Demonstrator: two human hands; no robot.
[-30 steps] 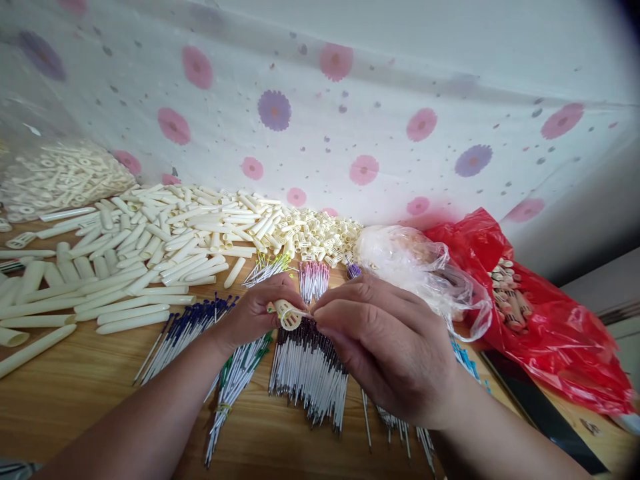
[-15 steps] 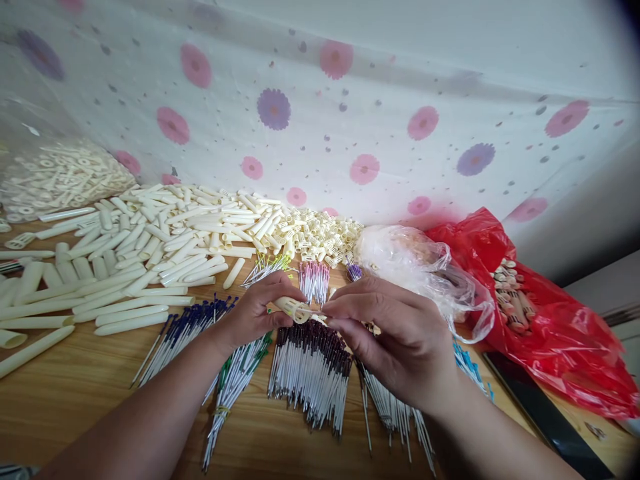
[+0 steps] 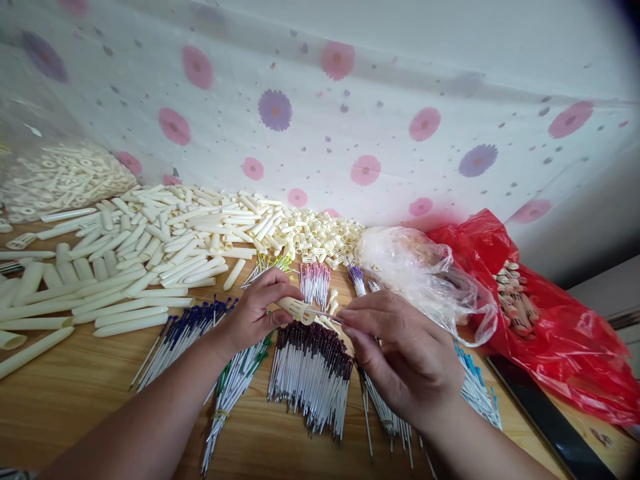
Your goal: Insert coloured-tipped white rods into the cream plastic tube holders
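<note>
My left hand (image 3: 257, 308) is closed around a small cream slotted plastic holder (image 3: 296, 309), held just above the wooden table (image 3: 75, 387). My right hand (image 3: 397, 350) pinches a thin refill (image 3: 325, 313) whose tip meets the holder's open end. Below the hands lie fanned bundles of thin white refills: a dark-tipped bundle (image 3: 310, 370), a blue-tipped one (image 3: 183, 333) to the left and a green-tipped one (image 3: 235, 380) between them. Pink-tipped refills (image 3: 314, 280) lie just beyond the hands.
Cream pen barrels (image 3: 150, 247) cover the table's left and back, with a heap of small slotted holders (image 3: 320, 233) behind. A clear plastic bag (image 3: 420, 273) and a red bag (image 3: 545, 320) sit at the right. A flowered cloth (image 3: 320, 113) hangs behind.
My right hand has drawn back to the right and lower, away from the holder, with a thin refill now showing between the two hands. My left hand has stayed almost in place.
</note>
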